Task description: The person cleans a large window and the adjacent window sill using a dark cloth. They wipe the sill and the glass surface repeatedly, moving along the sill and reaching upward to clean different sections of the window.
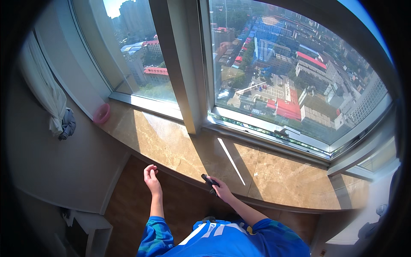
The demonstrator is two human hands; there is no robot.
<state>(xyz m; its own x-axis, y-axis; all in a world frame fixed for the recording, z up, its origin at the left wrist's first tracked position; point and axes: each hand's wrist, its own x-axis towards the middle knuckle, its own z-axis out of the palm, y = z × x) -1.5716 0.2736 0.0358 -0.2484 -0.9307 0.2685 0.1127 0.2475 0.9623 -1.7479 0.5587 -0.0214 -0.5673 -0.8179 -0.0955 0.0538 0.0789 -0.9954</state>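
My right hand [221,189] is closed around a small black object [210,180], which I cannot name for certain; it is at the front edge of the marble windowsill [167,144]. My left hand [152,180] is raised just short of the sill's edge, its fingers curled loosely with nothing visible in them. Both hands are apart, in front of my blue shirt. Sunlight and shadow bands lie across the sill's polished top.
A pink plastic bowl [101,113] stands at the sill's left end. Beside it hangs a tied white curtain [48,93]. The right window [289,77] is slightly ajar, with a handle [286,130] on its frame. A white cabinet [93,229] stands lower left.
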